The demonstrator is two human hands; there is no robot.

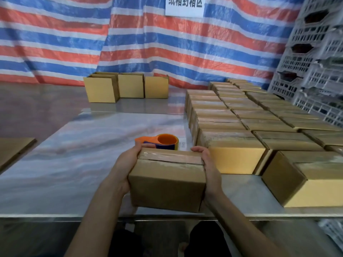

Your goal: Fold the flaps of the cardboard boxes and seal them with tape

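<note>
- Two bare forearms reach in from the bottom edge, over the near rim of the glossy grey surface [74,164].
- The left hand [128,164] lies against the left end of a small brown cardboard box [167,186]. Its palm is flat on the side wall and its fingertips are hooked over the far top corner.
- The right hand [207,164] mirrors it on the right end, palm on the wall and fingers curled over the far top corner.
- Each grip is spread just as wide as the box end it covers, and together they clamp the box from both sides.
- The box sits between the hands at the near edge of the surface, slightly askew. Whether its base rests there or is held just above cannot be told.
- Its top flaps are folded shut, and a shiny strip of clear tape runs along the middle seam.
- Just beyond the box, near the left fingertips, an orange and blue tape dispenser [163,140] lies on the surface.
- To the right, rows of closed, taped cardboard boxes [241,117] stand packed side by side. The nearest one is just beside the right hand.
- At the far side, well apart, three cardboard boxes with upright flaps [130,86] stand in a line.
- A flat sheet of cardboard [13,147] lies at the left edge.
- Behind hangs a red, white and blue striped tarpaulin [55,43] bearing a white paper sign [184,6].
- White plastic lattice crates [315,62] are stacked at the right.
</note>
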